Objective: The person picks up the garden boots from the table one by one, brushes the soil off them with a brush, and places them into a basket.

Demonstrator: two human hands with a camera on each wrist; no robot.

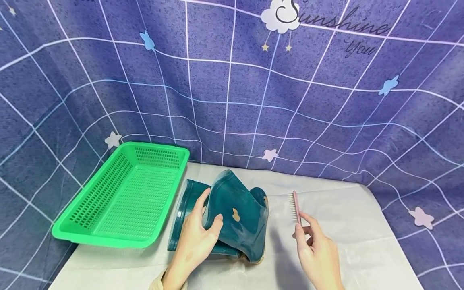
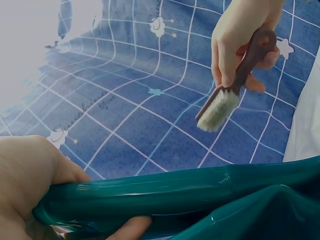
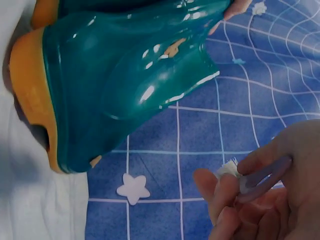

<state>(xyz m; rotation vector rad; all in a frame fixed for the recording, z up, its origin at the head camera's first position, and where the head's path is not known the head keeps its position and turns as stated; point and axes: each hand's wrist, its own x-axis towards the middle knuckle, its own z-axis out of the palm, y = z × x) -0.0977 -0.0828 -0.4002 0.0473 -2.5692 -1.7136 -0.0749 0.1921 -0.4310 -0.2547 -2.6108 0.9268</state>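
A dark green rain boot [image 1: 232, 205] with a tan-yellow sole [image 3: 32, 80] lies tilted on its side, over a second green boot [image 1: 181, 213] that is partly hidden beneath it. My left hand [image 1: 197, 239] grips the upper boot at its shaft opening, thumb on one side of the rim and fingers on the other. To the right of the boots, my right hand [image 1: 319, 251] pinches a small brush [image 1: 296, 203] with pale bristles and a looped pinkish-brown handle. The bristles [image 2: 218, 111] face toward the boot, apart from it.
A green perforated plastic basket [image 1: 170, 201] stands on the left. A whitish cloth [image 1: 348, 225] covers the table, and a blue-purple grid-patterned curtain [image 1: 232, 96] with stars hangs behind and at both sides.
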